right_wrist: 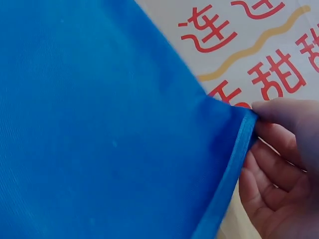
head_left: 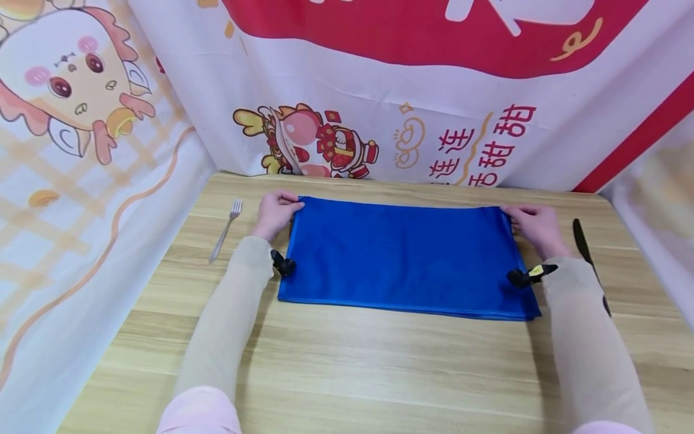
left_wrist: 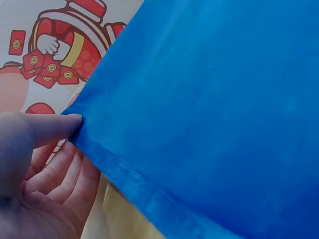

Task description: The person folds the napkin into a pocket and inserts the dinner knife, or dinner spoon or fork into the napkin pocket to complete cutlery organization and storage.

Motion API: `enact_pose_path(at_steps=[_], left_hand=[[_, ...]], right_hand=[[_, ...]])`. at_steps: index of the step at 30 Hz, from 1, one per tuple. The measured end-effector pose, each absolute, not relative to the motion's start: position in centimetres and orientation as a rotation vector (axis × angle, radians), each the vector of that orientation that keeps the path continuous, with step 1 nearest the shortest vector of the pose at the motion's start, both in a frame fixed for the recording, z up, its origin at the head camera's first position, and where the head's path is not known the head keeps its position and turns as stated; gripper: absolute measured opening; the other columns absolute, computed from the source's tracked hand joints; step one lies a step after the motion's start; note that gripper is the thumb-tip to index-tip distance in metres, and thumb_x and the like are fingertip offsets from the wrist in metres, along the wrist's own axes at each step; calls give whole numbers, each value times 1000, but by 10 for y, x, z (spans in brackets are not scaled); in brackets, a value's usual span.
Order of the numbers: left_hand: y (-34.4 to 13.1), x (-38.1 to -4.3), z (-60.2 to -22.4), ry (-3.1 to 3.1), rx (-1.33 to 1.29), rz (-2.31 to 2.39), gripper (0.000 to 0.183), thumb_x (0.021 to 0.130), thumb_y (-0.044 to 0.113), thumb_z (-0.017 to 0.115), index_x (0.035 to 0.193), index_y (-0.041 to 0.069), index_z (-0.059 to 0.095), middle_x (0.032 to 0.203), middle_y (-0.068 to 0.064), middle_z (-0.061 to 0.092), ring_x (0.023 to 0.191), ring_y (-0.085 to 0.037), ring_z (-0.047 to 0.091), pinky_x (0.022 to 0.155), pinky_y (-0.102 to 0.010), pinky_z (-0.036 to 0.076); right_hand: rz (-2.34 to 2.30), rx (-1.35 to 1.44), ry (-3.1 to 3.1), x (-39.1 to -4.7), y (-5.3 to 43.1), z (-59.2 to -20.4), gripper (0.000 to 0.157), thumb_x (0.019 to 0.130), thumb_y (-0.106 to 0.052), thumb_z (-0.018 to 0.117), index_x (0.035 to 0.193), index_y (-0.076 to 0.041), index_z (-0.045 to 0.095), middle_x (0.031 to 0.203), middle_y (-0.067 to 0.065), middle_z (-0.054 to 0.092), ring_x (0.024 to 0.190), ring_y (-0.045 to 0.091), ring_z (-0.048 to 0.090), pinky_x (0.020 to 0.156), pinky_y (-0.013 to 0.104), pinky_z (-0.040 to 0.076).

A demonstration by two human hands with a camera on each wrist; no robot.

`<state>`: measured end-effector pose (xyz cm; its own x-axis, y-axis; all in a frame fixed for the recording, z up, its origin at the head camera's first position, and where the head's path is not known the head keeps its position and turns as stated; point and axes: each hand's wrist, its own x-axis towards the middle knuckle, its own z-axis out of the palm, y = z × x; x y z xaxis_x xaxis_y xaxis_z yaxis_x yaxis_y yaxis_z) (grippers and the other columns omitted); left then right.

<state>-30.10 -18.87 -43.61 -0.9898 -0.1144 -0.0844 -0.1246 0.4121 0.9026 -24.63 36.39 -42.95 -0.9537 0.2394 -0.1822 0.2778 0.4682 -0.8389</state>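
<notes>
A blue cloth [head_left: 401,259], folded into a wide rectangle, lies over the middle of the wooden table. At its far left corner my left hand [head_left: 278,212] pinches the fabric between thumb and fingers; the left wrist view shows the thumb on top of the cloth [left_wrist: 199,109]. My right hand [head_left: 537,226] pinches the far right corner, and in the right wrist view the hemmed edge of the cloth [right_wrist: 109,119] runs down from those fingers. Layered edges show along the near side. The cloth's underside is hidden.
A fork [head_left: 225,230] lies on the table [head_left: 347,367] left of the cloth. To the right is a dark knife [head_left: 582,244], partly covered by the right forearm. A printed curtain [head_left: 412,78] hangs along the table's far edge.
</notes>
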Motion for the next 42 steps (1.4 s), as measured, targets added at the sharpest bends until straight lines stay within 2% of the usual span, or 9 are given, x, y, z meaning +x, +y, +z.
enact_pose_path(at_steps=[8,13,17,22,28,32,37,39,42], left_hand=[[-194,-302,-434,2619,-252,1737,33,96,9,72,127,0,65,114,-17,70,96,-18,64,75,-23,50],[-194,-302,-433,2693,-238,1646,28,97,6,70,124,2,71,114,-16,69,102,-23,63,86,-29,51],[-190,-302,-432,2761,-200,1537,37,96,4,70,132,3,65,123,-17,65,113,-29,61,97,-39,50],[-170,-296,-424,2886,-71,1427,52,94,13,75,142,7,57,140,-15,58,127,-32,53,105,-45,43],[-132,-285,-416,2890,156,1446,53,94,20,76,143,13,57,142,-9,58,130,-29,51,107,-45,42],[-102,-274,-415,2816,303,1476,53,95,23,75,145,15,56,141,-5,58,129,-25,51,106,-44,43],[-63,-262,-420,2712,449,1492,53,95,20,75,145,14,56,140,-5,59,128,-24,53,105,-43,45],[-48,-257,-423,2684,493,1488,53,95,19,76,144,13,57,139,-4,60,127,-23,55,104,-41,45],[-25,-249,-427,2639,539,1479,52,95,19,76,143,14,57,139,-3,60,127,-22,55,104,-39,45]], right_hand=[[-1561,553,2646,-239,370,-427,74,91,-61,66,139,-5,59,127,8,58,109,24,60,88,24,53],[-1592,524,2703,-238,364,-433,58,90,-47,75,125,-1,67,98,-8,67,87,13,64,73,19,54],[-1659,476,2693,-236,358,-438,53,89,-33,81,125,3,66,84,-17,67,77,4,68,69,19,56],[-1658,450,2629,-222,360,-435,67,90,-38,79,137,3,56,107,-1,66,84,7,70,75,22,57],[-1488,402,2656,-201,371,-428,80,90,-56,71,147,-4,50,133,16,57,99,12,67,79,20,55],[-1409,375,2662,-184,377,-424,84,88,-60,70,148,-4,50,128,10,64,99,12,69,79,18,54],[-1376,333,2628,-164,381,-421,79,91,-55,71,146,-2,52,106,-14,70,94,6,70,76,15,52],[-1361,311,2616,-157,383,-421,78,92,-53,71,145,0,51,105,-13,71,92,4,70,75,15,52],[-1320,283,2611,-146,385,-421,79,93,-52,70,146,3,49,114,3,73,89,2,69,74,16,54]])
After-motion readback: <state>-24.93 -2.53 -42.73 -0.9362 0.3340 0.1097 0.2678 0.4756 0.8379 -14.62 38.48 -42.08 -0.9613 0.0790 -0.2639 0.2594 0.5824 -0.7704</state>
